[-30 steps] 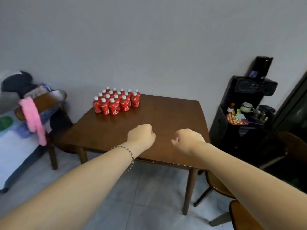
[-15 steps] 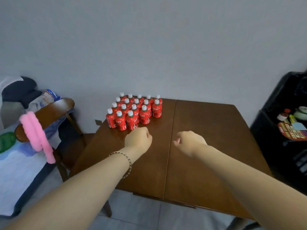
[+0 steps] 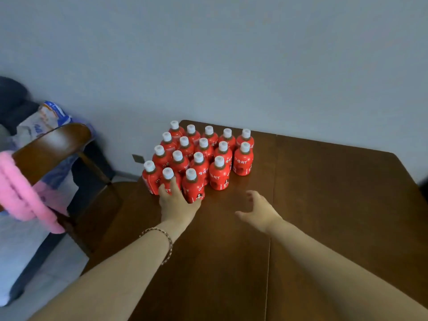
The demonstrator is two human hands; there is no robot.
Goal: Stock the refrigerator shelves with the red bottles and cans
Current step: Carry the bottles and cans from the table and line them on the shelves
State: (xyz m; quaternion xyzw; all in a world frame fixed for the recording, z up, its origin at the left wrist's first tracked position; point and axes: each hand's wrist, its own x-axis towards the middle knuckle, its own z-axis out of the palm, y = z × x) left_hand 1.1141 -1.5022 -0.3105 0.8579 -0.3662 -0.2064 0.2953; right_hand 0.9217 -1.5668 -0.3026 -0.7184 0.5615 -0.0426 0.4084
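Fifteen or so red bottles (image 3: 199,156) with white caps stand packed together at the far left corner of the wooden table (image 3: 324,205), close to the wall. No refrigerator shows here, so the stocking looks to be at its first step: picking up. The left hand (image 3: 178,200) wraps around the near bottle (image 3: 169,181) in the front row, fingers on its body, though I cannot tell how firmly it closes. The right hand (image 3: 257,212) hovers released, fingers spread, just near the cluster and touching nothing. The next move likely calls for lifting straight up so neighbouring bottles are not knocked over.
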